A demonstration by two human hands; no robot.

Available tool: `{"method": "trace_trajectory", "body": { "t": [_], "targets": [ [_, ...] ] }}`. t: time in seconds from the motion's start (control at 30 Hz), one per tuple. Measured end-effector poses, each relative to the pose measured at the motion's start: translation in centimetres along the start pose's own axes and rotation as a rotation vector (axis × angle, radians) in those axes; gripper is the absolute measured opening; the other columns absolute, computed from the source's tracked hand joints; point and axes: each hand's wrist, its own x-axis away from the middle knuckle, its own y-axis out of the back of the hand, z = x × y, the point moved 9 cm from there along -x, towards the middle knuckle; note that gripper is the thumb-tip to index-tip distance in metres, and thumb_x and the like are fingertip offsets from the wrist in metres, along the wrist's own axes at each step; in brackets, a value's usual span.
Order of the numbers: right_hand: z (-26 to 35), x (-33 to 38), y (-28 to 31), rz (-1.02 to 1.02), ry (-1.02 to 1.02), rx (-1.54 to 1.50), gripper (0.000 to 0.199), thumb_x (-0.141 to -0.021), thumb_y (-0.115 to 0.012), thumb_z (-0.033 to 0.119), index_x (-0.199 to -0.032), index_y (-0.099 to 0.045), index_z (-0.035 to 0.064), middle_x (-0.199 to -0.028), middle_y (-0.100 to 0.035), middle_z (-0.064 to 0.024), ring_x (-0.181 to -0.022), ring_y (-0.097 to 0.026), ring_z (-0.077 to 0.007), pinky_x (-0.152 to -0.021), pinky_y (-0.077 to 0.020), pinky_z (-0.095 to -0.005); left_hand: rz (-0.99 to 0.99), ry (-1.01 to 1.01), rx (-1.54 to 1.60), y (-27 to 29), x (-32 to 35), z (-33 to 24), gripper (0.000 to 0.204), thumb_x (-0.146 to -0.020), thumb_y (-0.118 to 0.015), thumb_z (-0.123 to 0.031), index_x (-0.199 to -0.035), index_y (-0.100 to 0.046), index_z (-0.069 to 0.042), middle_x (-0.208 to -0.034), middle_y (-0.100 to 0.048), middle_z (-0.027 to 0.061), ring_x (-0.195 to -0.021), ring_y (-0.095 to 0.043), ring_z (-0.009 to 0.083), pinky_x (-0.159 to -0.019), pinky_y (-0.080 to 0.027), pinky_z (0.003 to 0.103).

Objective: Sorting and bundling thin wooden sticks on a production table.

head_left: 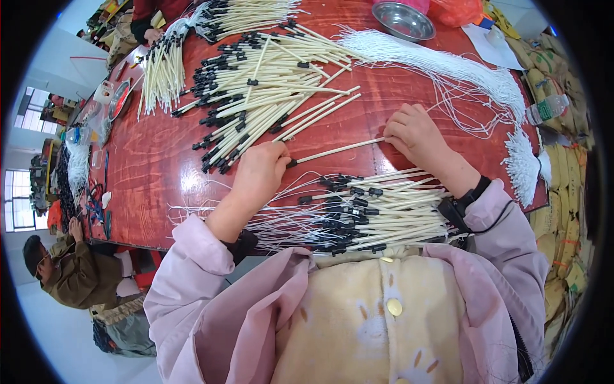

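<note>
A cream-coloured thin stick [339,151] with a black end piece is stretched between my two hands above the red table [211,134]. My left hand [259,171] is closed at its black end. My right hand [416,136] pinches the other end; what lies inside those fingers is hidden. Close to my body lies a pile of finished-looking sticks [396,221] with black pieces and thin white cords [281,227] trailing left. Beyond my hands spreads a larger heap of cream sticks [256,89] with black ends.
A long bundle of white cords [441,61] runs across the far right, with another tied bunch [521,169] at the right edge. A metal bowl [403,21] stands at the back. A plastic bottle [548,109] lies right. A co-worker [83,272] sits at left; another person's hand [153,36] is at the far side.
</note>
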Motion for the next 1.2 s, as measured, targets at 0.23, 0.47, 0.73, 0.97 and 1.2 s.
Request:
{"method": "trace_trajectory", "body": {
  "t": [0.23,0.47,0.73,0.97,1.2],
  "targets": [
    [-0.2,2.6,1.6,-0.015,-0.054,-0.065,0.015,-0.073,-0.074,0.005,-0.078,-0.059,0.0082,-0.081,-0.057,-0.0044,-0.085,-0.055,-0.0256,-0.081,-0.0408,-0.0398,-0.223,0.288,0.064,8.1,2.9,5.0,0.008,-0.093,-0.066,-0.01,-0.092,-0.069,-0.003,-0.073,-0.066,0.0094,-0.063,-0.062,0.0181,-0.059,-0.049,0.033],
    [1.2,7.9,7.1,0.119,-0.149,-0.192,0.016,-0.071,-0.074,0.007,-0.078,-0.06,0.008,-0.083,-0.059,-0.0044,-0.086,-0.055,-0.0251,-0.081,-0.0404,-0.0385,-0.428,0.484,0.025,20.1,17.6,16.8,0.013,-0.099,-0.062,-0.011,-0.09,-0.063,-0.001,-0.068,-0.048,-0.0065,-0.064,-0.045,0.0037,-0.056,-0.035,0.023],
    [-0.1,10.4,7.9,0.185,-0.258,-0.175,0.032,-0.079,-0.079,0.023,-0.102,-0.066,0.0056,-0.108,-0.065,-0.0087,-0.104,-0.057,-0.0288,-0.094,-0.0423,-0.0425,-0.204,0.537,-0.073,14.6,21.5,14.1,0.011,-0.092,-0.068,-0.006,-0.099,-0.066,0.002,-0.082,-0.06,-0.0004,-0.074,-0.054,0.0091,-0.067,-0.044,0.025],
    [-6.5,8.8,5.5,0.014,-0.406,0.103,0.056,-0.085,-0.076,0.032,-0.129,-0.063,-0.0005,-0.138,-0.058,-0.0156,-0.124,-0.052,-0.0377,-0.111,-0.0381,-0.0496,-0.246,0.273,0.119,11.3,5.6,4.1,0.016,-0.087,-0.074,-0.007,-0.099,-0.068,0.001,-0.087,-0.066,0.0088,-0.077,-0.062,0.0171,-0.07,-0.049,0.029],
    [-4.3,10.9,4.6,0.115,-0.517,0.241,0.053,-0.089,-0.071,0.031,-0.125,-0.063,-0.0068,-0.138,-0.059,-0.0146,-0.122,-0.052,-0.0376,-0.107,-0.04,-0.0483,0.184,-0.377,0.066,-3.0,-9.5,-12.1,0.019,-0.088,-0.068,-0.017,-0.099,-0.068,-0.002,-0.097,-0.065,0.0174,-0.092,-0.066,0.0361,-0.079,-0.053,0.047]
  ]
}}
